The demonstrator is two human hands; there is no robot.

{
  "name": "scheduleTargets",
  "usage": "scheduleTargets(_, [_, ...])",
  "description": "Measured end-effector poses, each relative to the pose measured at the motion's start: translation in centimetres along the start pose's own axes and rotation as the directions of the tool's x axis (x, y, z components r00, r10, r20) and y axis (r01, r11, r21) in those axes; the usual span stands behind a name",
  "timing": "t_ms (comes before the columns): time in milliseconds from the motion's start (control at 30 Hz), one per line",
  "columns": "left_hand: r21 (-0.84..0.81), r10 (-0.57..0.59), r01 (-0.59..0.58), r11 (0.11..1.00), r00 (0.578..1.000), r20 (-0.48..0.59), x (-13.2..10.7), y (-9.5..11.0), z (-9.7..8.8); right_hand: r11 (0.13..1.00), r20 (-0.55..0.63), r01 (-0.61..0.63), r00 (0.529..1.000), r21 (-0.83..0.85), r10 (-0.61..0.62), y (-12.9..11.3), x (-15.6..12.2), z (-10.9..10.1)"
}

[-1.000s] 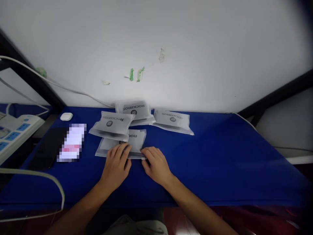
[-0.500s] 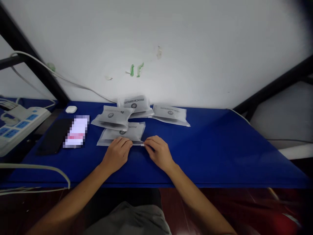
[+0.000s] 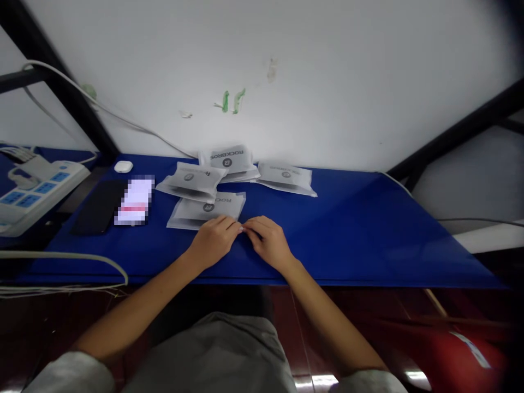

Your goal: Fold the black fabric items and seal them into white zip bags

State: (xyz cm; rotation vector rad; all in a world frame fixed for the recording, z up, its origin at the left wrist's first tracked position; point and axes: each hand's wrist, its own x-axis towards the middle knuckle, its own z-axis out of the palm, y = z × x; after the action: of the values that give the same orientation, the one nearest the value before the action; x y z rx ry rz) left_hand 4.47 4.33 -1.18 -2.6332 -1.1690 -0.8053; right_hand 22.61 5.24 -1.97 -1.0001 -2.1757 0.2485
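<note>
A frosted zip bag [image 3: 223, 205] printed with a dark logo lies flat in front of me, its slider edge facing my body. My left hand [image 3: 216, 240] is closed in a pinch at the right end of that edge. Close against it, my right hand [image 3: 268, 240] pinches the bag's near right corner, where a small white slider shows between the fingertips. Behind lie more frosted bags: one on the left [image 3: 191, 180] overlapping the near bag, one at the back [image 3: 227, 162] and one on the right [image 3: 285, 177]. They look filled.
A lit phone [image 3: 136, 199] lies on the left beside a black flat object [image 3: 100, 207]. Further back is a white earbud case [image 3: 123, 166]. A white power strip [image 3: 45, 191] with plugs stands far left. Cables [image 3: 82, 255] cross the near left table edge. A white wall [image 3: 327, 98] rises behind.
My left hand has slid right along the bag's near edge until it meets my right hand. My right hand stays at the corner. The whole view has shifted slightly.
</note>
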Motion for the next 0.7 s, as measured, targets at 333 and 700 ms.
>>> scheduleTargets(333, [0.099, -0.029, 0.022, 0.995, 0.998, 0.063, -0.4, 0.2, -0.2, 0.974, 0.074, 0.054, 0.996, -0.219, -0.038, -0.1, -0.1, 0.0])
scheduleTargets(700, [0.075, -0.079, 0.078, 0.994, 0.997, 0.021, -1.6, -0.7, -0.4, 0.966, -0.013, 0.027, 0.999, -0.257, -0.032, 0.3, -0.2, 0.2])
